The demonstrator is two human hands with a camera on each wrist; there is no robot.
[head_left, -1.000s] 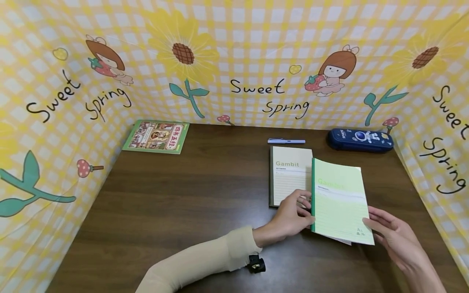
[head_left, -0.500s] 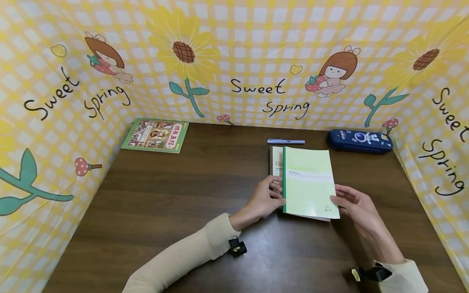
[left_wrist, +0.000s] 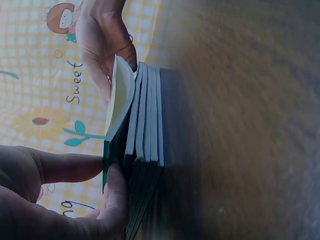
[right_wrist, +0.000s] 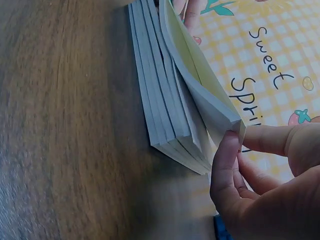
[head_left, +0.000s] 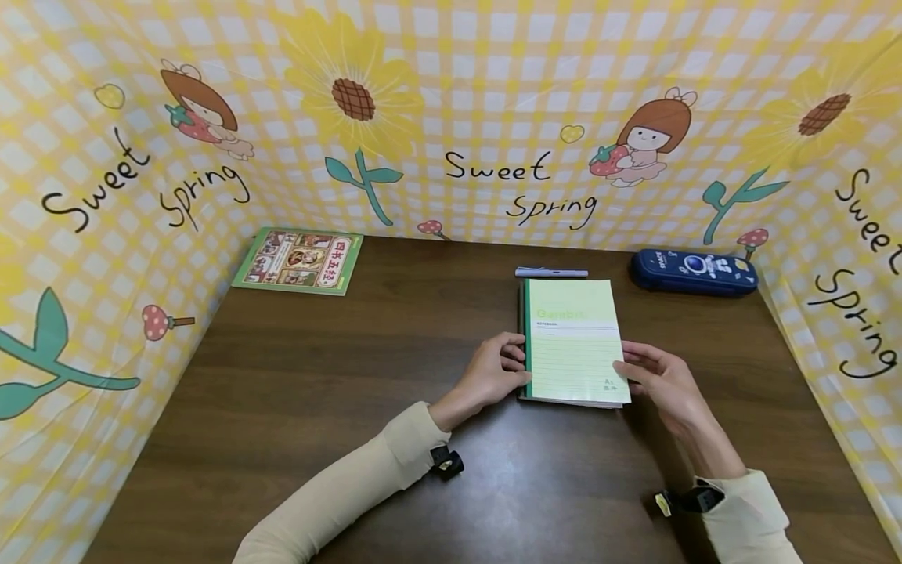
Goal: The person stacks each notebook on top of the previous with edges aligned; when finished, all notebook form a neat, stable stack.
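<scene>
A pale green notebook [head_left: 574, 345] with a dark green spine lies over a stack of notebooks [right_wrist: 157, 95] on the table. My left hand [head_left: 489, 370] pinches its spine edge, thumb on top and fingers beneath, as the left wrist view shows. At the opposite edge, near the lower right corner, my right hand [head_left: 665, 384] pinches the cover and pages between thumb and fingers. In the right wrist view the held notebook [right_wrist: 205, 95] bows, its right edge lifted off the stack. From the head view the stack is almost wholly hidden under it.
Behind the stack lies a light purple pen [head_left: 551, 272]. A dark blue pencil case [head_left: 694, 272] stands at the back right, and a green picture-covered book [head_left: 299, 261] lies at the back left. Yellow checked cloth [head_left: 479, 94] walls the brown table [head_left: 338, 352] on three sides.
Both hands have carried the green notebook left and away from me, from beside the grey-spined notebook to over it. It now covers that notebook almost entirely.
</scene>
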